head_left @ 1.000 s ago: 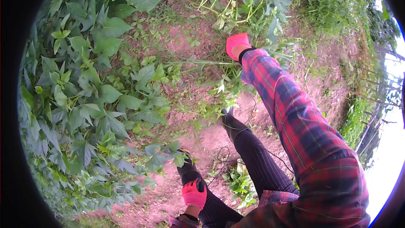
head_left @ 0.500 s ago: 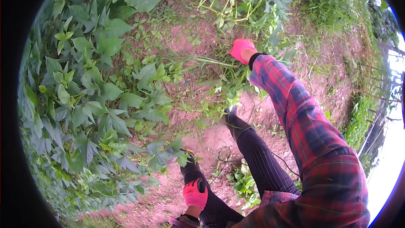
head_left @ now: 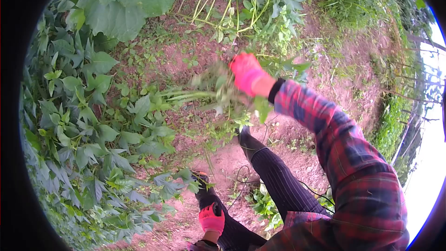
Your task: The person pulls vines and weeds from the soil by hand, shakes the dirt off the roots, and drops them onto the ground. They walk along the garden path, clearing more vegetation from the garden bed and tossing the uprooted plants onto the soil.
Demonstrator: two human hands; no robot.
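Note:
My right hand (head_left: 247, 74), in a pink-red glove, is closed on a bunch of pulled weeds (head_left: 222, 86). Long grass blades (head_left: 186, 95) trail to the left from it, and motion blurs the leaves. Below, my left hand (head_left: 212, 220), in a matching pink glove, rests against my pinstriped trouser leg (head_left: 238, 230). Its fingers are curled beside a dark shape; what they hold, if anything, I cannot make out. Low weeds (head_left: 195, 60) grow in the reddish soil around my right hand.
Dense leafy vines (head_left: 93, 135) fill the left side, with a large broad leaf (head_left: 134, 0) at the top. A thin dark cord (head_left: 244, 181) lies near my boots (head_left: 251, 142). Grass (head_left: 353, 9) and a fence (head_left: 425, 79) stand at the right.
My right hand has moved left and slightly down, with the weeds now swinging in it above the soil. My left hand stays at the leg. The view has shifted a little.

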